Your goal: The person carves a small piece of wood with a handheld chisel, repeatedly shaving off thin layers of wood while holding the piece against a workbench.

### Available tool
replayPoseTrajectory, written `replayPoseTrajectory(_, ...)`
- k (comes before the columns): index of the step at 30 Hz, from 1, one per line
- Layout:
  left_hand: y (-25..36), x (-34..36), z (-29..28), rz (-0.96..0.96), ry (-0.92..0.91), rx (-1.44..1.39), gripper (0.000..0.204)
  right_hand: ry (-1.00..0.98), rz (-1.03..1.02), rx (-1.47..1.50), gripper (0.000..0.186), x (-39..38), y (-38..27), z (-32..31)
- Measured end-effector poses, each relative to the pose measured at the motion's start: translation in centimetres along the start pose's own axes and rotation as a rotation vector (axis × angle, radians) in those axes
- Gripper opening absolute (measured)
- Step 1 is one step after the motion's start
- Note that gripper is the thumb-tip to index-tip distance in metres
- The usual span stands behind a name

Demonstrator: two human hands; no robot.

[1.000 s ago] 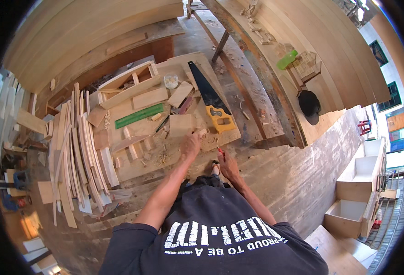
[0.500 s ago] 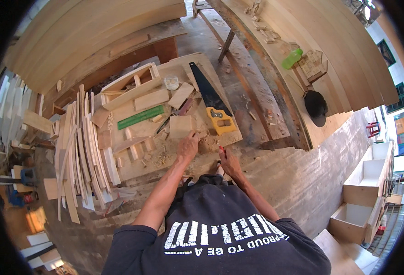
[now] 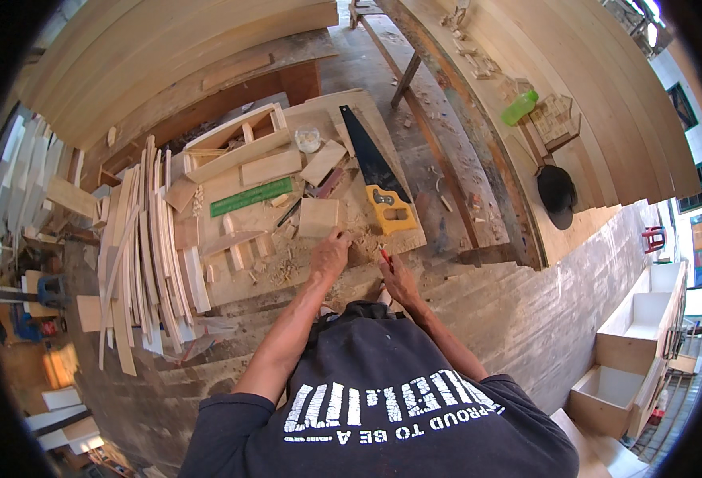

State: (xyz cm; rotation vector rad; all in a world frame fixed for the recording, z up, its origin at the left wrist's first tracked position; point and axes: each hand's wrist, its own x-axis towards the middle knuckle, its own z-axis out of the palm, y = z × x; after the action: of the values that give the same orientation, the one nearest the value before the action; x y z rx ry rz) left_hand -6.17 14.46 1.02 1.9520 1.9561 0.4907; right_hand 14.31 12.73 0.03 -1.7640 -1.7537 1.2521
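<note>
My left hand (image 3: 329, 256) is at the front of a work board (image 3: 392, 240), fingers closed on something small I cannot make out, just below a square wood block (image 3: 319, 215). My right hand (image 3: 398, 278) grips a red-handled tool (image 3: 385, 256), its thin tip pointing up toward the board's front edge. A handsaw (image 3: 391, 217) with black blade and yellow handle lies above the right hand. Around them lie a green ruler (image 3: 249, 195), loose offcuts (image 3: 321, 161), shavings, a small open wooden box frame (image 3: 231, 147) and a clear tub (image 3: 308, 140).
Long wood strips (image 3: 136, 255) are piled at the left. Stacked boards (image 3: 168, 56) stand behind. A right-hand bench (image 3: 562, 251) carries planks, a green bottle (image 3: 520, 107) and a black cap (image 3: 556, 197). Open wooden boxes (image 3: 621, 342) and a red stool (image 3: 653, 239) stand at lower right.
The view has shifted slightly, moving the scene right in the picture. The small light piece seen at my left fingertips earlier is now hard to make out. Both hands remain near the board's front edge.
</note>
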Motion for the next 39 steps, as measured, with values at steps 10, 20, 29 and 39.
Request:
replayPoseTrajectory(10,0.4,-0.1,1.3,-0.020,0.027,0.138,0.021,0.031,-0.129,0.090,0.033,6.6,-1.5,2.2)
replayPoseTrajectory(20,0.6,0.4,3.0,-0.096,0.050,0.034,0.018,-0.043,-0.102,0.070,0.027,7.6,-1.9,2.4)
replayPoseTrajectory(29,-0.5,0.7,3.5,-0.077,0.014,0.051,0.017,-0.131,0.028,0.458,0.048,4.0,-3.4,0.4)
replayPoseTrajectory(39,-1.0,1.1,2.9,-0.026,0.002,0.001,0.015,-0.061,-0.111,-0.029,0.048,2.2,0.3,3.4)
